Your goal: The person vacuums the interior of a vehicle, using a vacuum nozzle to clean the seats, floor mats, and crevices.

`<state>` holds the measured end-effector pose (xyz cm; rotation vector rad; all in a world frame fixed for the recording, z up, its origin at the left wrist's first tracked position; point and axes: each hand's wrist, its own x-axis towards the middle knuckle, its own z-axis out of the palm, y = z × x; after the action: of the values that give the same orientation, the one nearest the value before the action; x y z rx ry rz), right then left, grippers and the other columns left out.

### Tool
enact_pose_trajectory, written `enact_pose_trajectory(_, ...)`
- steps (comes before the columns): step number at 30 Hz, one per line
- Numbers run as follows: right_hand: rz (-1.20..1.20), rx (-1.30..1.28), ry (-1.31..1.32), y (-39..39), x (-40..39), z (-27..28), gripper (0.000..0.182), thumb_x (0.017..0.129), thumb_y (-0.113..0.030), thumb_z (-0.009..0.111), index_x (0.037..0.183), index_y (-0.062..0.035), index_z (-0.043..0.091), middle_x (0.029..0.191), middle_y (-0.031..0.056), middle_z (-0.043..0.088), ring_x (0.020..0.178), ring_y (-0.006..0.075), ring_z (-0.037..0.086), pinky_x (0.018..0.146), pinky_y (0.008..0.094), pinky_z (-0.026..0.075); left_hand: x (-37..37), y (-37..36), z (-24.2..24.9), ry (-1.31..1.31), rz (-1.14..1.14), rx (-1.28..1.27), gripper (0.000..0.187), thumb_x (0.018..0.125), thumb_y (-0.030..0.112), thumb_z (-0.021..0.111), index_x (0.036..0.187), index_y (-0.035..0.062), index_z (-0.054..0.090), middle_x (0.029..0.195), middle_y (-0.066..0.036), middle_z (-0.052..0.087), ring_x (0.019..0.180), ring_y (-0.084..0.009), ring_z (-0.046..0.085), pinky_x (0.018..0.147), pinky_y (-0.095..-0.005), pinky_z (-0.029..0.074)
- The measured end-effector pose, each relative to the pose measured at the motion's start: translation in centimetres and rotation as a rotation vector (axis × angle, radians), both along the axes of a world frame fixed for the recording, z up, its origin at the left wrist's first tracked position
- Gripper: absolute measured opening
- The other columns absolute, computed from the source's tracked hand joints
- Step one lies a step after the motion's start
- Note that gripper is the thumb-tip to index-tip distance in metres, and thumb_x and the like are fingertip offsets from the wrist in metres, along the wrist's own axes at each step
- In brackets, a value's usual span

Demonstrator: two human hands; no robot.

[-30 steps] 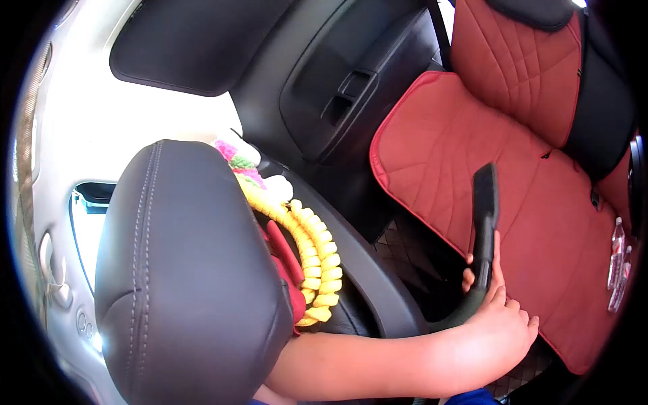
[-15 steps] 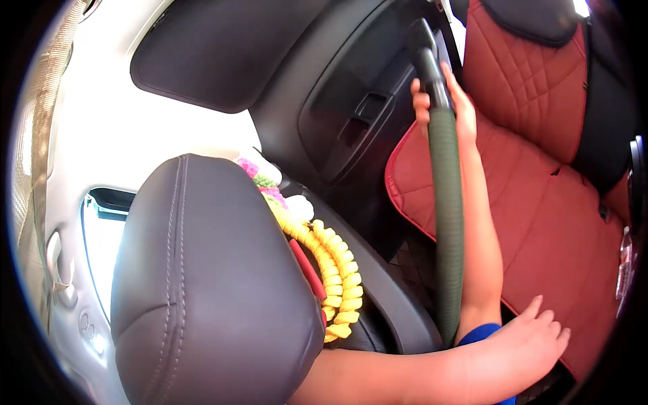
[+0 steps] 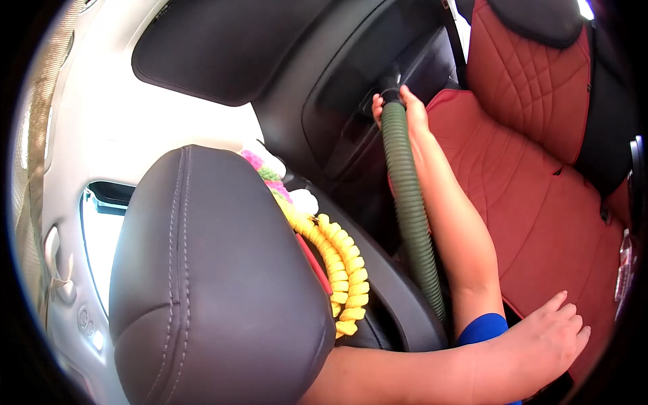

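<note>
Lowered since 0.5 s ago: right hand gripping ribbed green vacuum hose at door panel; left hand spread flat on red quilted seat cushion. Seat pass looks done, door side left.

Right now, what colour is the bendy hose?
Dark green hose, ribbed all along, seen in the head view.

Front seat headrest: dark grey leather with stitched seams, filling the lower left foreground. Yellow beaded garland: looped around the seat just behind the headrest, with pink and green tufts at its upper end beside a white piece. Rear seat cover: red, quilted, with diamond stitching on the backrest. Door panel: black, with a recessed handle. Plastic bottle: lying at the far right edge of the red seat. Headliner: pale grey.
</note>
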<state>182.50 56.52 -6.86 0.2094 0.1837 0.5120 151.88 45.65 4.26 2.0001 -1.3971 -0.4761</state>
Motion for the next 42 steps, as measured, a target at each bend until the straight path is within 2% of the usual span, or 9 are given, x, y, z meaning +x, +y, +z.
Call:
enact_pose_trajectory(4, 0.144, -0.271, -0.145, 1.0, -7.2, 0.8, 0.053, 0.1, -0.049, 0.044, 0.102, 0.0036, 0.051, 0.084, 0.016, 0.061, 0.065, 0.0244, 0.061, 0.054, 0.0338, 0.054, 0.8, 0.8, 2.2, 0.012, 0.067, -0.111, 0.007, 0.081, 0.013, 0.057, 0.083, 0.0072, 0.061, 0.085, -0.009, 0.064, 0.085, -0.0244, 0.061, 0.093, -0.0386, 0.043)
enact_pose_trajectory(8, 0.515, 0.061, -0.08, 0.7, -9.3, -0.9, 0.051, 0.099, -0.046, 0.047, 0.111, 0.003, 0.046, 0.098, 0.0174, 0.06, 0.071, 0.0216, 0.061, 0.056, 0.0332, 0.054, 0.7, 1.1, 1.7, -0.003, 0.06, -0.169, 0.02, 0.081, 0.013, 0.058, 0.098, 0.0037, 0.064, 0.088, -0.011, 0.064, 0.082, -0.0248, 0.061, 0.084, -0.0397, 0.047)
enact_pose_trajectory(12, 0.516, 0.211, -0.023, 0.2, -9.0, -2.7, 0.049, 0.099, -0.043, 0.048, 0.114, 0.0027, 0.045, 0.098, 0.0182, 0.059, 0.072, 0.0209, 0.061, 0.056, 0.0323, 0.054, -0.1, 0.7, 0.3, -0.019, 0.088, -0.111, 0.03, 0.082, 0.011, 0.057, 0.107, -0.0045, 0.061, 0.089, -0.011, 0.061, 0.09, -0.0251, 0.058, 0.101, -0.0447, 0.041)
enact_pose_trajectory(19, 0.299, -0.057, -0.248, -2.6, -12.6, -3.0, 0.049, 0.1, -0.04, 0.049, 0.135, -0.0064, 0.04, 0.097, 0.0172, 0.061, 0.067, 0.0216, 0.061, 0.053, 0.0321, 0.053, 0.3, 0.8, 0.4, -0.045, 0.1, -0.07, 0.036, 0.081, 0.01, 0.058, 0.112, -0.0079, 0.06, 0.09, -0.013, 0.06, 0.092, -0.0251, 0.057, 0.105, -0.045, 0.041)
enact_pose_trajectory(23, -0.082, -0.308, -0.46, -6.5, -17.5, -2.8, 0.068, 0.101, -0.039, 0.048, 0.156, -0.0345, 0.009, 0.096, 0.0189, 0.061, 0.057, 0.0234, 0.061, 0.043, 0.0332, 0.051, 0.9, 0.8, 0.8, -0.048, 0.197, -0.061, 0.041, 0.08, 0.008, 0.057, 0.116, -0.0101, 0.057, 0.097, -0.016, 0.06, 0.099, -0.0294, 0.057, 0.106, -0.0451, 0.04)
enact_pose_trajectory(30, -0.434, -0.208, -0.357, -15.1, -23.2, -0.5, 0.063, 0.102, -0.04, 0.045, 0.154, -0.0191, 0.017, 0.103, 0.0209, 0.058, 0.064, 0.0247, 0.062, 0.051, 0.0301, 0.05, 4.6, 1.4, 1.7, -0.123, 0.579, -0.283, 0.054, 0.083, 0.003, 0.056, 0.134, -0.0088, 0.044, 0.136, -0.03, 0.043, 0.134, -0.0448, 0.036, 0.112, -0.05, 0.03)
enact_pose_trajectory(34, -0.525, -0.496, -0.221, -18.0, -29.0, 0.2, 0.058, 0.101, -0.041, 0.045, 0.145, -0.0074, 0.027, 0.113, 0.018, 0.057, 0.088, 0.0226, 0.06, 0.077, 0.0319, 0.047, 5.8, 2.0, 1.6, -0.124, 0.814, -0.183, 0.071, 0.087, 0.009, 0.061, 0.146, -0.0076, 0.025, 0.147, -0.034, 0.025, 0.14, -0.0485, 0.024, 0.115, -0.0502, 0.024)
enact_pose_trajectory(36, -0.572, -0.79, -0.148, -18.2, -31.2, 0.1, 0.058, 0.1, -0.042, 0.045, 0.141, -0.0016, 0.032, 0.118, 0.0166, 0.057, 0.1, 0.0215, 0.059, 0.09, 0.0329, 0.046, 5.8, 1.6, 0.6, 0.346, 0.87, -0.118, 0.088, 0.089, 0.021, 0.066, 0.148, -0.0098, 0.008, 0.15, -0.04, 0.014, 0.142, -0.0492, 0.02, 0.116, -0.0468, 0.024)
enact_pose_trajectory(42, -0.508, -2.17, -0.477, -22.4, -33.7, 0.1, 0.059, 0.087, -0.02, 0.068, 0.132, 0.0014, 0.036, 0.117, 0.0185, 0.058, 0.1, 0.0288, 0.064, 0.084, 0.0379, 0.053, 5.3, 1.2, 0.4, 0.399, 0.639, 0.013, 0.079, 0.094, 0.025, 0.061, 0.147, -0.0056, 0.011, 0.128, -0.032, 0.054, 0.115, -0.0467, 0.057, 0.1, -0.0468, 0.045)
